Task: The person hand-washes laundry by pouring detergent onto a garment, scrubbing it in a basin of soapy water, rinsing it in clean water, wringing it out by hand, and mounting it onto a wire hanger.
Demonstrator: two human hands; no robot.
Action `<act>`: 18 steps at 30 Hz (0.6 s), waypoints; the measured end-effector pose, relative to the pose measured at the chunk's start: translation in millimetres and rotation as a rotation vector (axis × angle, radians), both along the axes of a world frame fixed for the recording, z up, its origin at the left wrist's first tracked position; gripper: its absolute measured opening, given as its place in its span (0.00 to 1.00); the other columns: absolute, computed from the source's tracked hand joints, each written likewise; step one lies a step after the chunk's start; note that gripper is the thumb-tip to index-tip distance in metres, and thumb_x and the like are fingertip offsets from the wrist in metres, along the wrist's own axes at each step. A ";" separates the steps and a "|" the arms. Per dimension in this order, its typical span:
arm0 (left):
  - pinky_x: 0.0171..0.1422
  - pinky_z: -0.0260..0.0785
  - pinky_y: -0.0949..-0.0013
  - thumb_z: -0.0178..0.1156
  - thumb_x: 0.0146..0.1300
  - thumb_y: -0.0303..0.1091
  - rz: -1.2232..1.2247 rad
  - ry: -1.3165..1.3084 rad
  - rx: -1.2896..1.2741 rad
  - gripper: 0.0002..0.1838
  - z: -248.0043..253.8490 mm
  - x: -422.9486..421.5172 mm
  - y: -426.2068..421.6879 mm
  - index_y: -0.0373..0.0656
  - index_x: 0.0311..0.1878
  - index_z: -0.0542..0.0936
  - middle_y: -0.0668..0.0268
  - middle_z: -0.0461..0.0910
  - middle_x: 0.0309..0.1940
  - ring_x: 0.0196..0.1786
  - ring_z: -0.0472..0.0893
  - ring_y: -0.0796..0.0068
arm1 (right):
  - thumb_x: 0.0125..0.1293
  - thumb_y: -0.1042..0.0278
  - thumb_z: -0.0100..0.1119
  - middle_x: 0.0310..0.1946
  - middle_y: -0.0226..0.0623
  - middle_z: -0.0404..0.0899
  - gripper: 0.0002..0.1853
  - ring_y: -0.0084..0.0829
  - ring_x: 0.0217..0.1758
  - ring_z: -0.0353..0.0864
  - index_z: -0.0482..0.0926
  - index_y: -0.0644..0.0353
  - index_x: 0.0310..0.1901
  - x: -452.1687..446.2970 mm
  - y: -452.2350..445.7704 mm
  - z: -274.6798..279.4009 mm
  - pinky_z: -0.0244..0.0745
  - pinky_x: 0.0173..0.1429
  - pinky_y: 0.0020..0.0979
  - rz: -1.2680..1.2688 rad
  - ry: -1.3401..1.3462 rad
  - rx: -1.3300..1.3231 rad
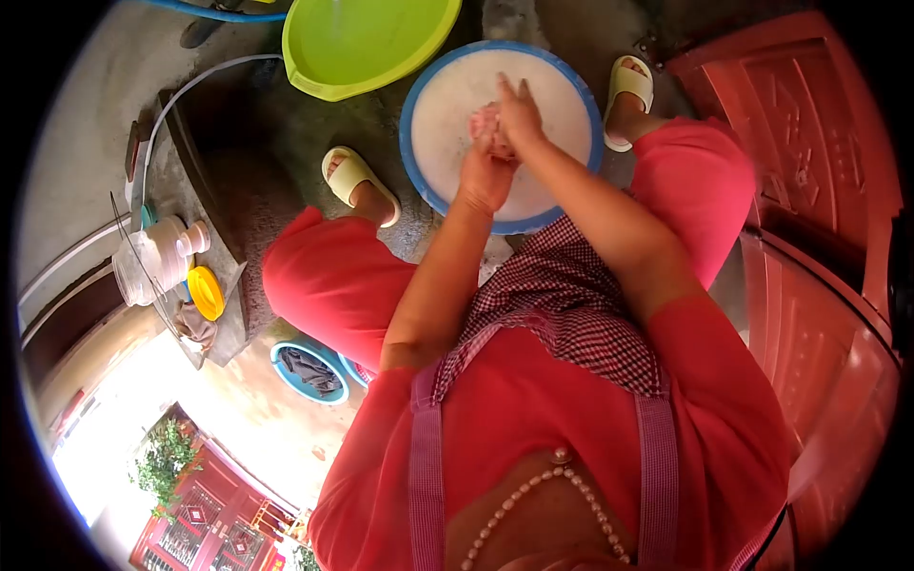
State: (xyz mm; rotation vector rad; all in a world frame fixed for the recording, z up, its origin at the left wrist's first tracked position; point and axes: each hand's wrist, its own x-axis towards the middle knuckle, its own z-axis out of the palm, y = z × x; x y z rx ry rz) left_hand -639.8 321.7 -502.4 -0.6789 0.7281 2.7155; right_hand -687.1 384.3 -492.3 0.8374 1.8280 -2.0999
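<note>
A round basin (438, 152) with a blue rim stands on the floor between my feet, filled with whitish, cloudy liquid. Above it my two hands meet and touch. My left hand (487, 176) has its fingers curled around a small pinkish, lumpy shape; whether that is a held thing or my own fingers I cannot make out. Against it presses my right hand (519, 116), with at least two fingers stretched out and apart over the liquid. Part of the left fingers is hidden behind the right hand.
A lime-green basin (367, 43) sits just beyond, at upper left. On a ledge at left are stacked clear containers (152, 259) and a yellow dish (206, 292). A blue tub (309, 371) holds dark cloth. Red panelled doors (790, 143) stand close at right.
</note>
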 end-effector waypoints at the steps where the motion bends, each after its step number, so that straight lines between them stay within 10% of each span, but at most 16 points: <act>1: 0.56 0.67 0.63 0.47 0.65 0.45 -0.053 -0.032 -0.011 0.22 -0.3 1.2 -2.5 0.48 0.60 0.66 0.68 0.72 0.51 0.54 0.71 0.69 | 0.62 0.48 0.48 0.45 0.59 0.74 0.27 0.49 0.47 0.77 0.69 0.63 0.53 1.3 1.5 -14.3 0.70 0.53 0.42 0.051 0.051 0.001; 6: 0.55 0.66 0.65 0.44 0.65 0.52 -0.108 0.088 0.029 0.25 -10.1 -2.7 -34.0 0.47 0.58 0.68 0.67 0.74 0.43 0.50 0.73 0.69 | 0.63 0.50 0.46 0.41 0.57 0.75 0.23 0.51 0.51 0.73 0.70 0.65 0.47 59.9 -63.3 54.2 0.67 0.56 0.42 0.074 0.431 0.625; 8: 0.57 0.64 0.62 0.42 0.65 0.51 -0.299 0.351 0.264 0.25 -46.6 -5.2 -43.0 0.48 0.61 0.67 0.66 0.74 0.43 0.49 0.72 0.68 | 0.63 0.51 0.46 0.46 0.63 0.73 0.24 0.51 0.54 0.72 0.71 0.66 0.49 25.7 -27.5 -9.9 0.66 0.58 0.42 0.385 0.210 0.530; 9: 0.57 0.64 0.59 0.44 0.63 0.50 -0.213 0.148 0.091 0.24 -21.7 5.9 -13.9 0.49 0.59 0.68 0.66 0.74 0.45 0.49 0.71 0.68 | 0.61 0.52 0.45 0.48 0.61 0.73 0.23 0.53 0.58 0.68 0.72 0.65 0.48 3.8 3.4 -39.6 0.64 0.60 0.43 0.831 0.481 1.023; 11: 0.59 0.61 0.56 0.45 0.63 0.49 -0.068 -0.061 -0.064 0.22 5.6 7.6 1.2 0.50 0.56 0.70 0.67 0.74 0.44 0.47 0.71 0.68 | 0.60 0.53 0.47 0.51 0.60 0.71 0.24 0.53 0.59 0.67 0.71 0.65 0.49 -11.1 8.6 -64.0 0.63 0.61 0.44 0.391 0.308 0.563; 13: 0.63 0.59 0.58 0.41 0.65 0.50 0.034 -0.088 -0.023 0.21 13.5 7.9 -1.7 0.48 0.53 0.70 0.68 0.74 0.38 0.44 0.71 0.69 | 0.58 0.53 0.49 0.54 0.57 0.70 0.30 0.53 0.59 0.67 0.66 0.67 0.56 14.2 0.9 -55.4 0.61 0.62 0.42 0.797 0.501 0.907; 18: 0.63 0.60 0.56 0.40 0.66 0.45 -0.132 0.190 0.177 0.21 -31.0 -4.9 -33.9 0.48 0.59 0.66 0.67 0.74 0.45 0.48 0.72 0.69 | 0.57 0.53 0.49 0.52 0.58 0.71 0.32 0.53 0.58 0.68 0.64 0.70 0.58 23.5 -8.3 -4.6 0.60 0.63 0.40 0.577 0.440 0.722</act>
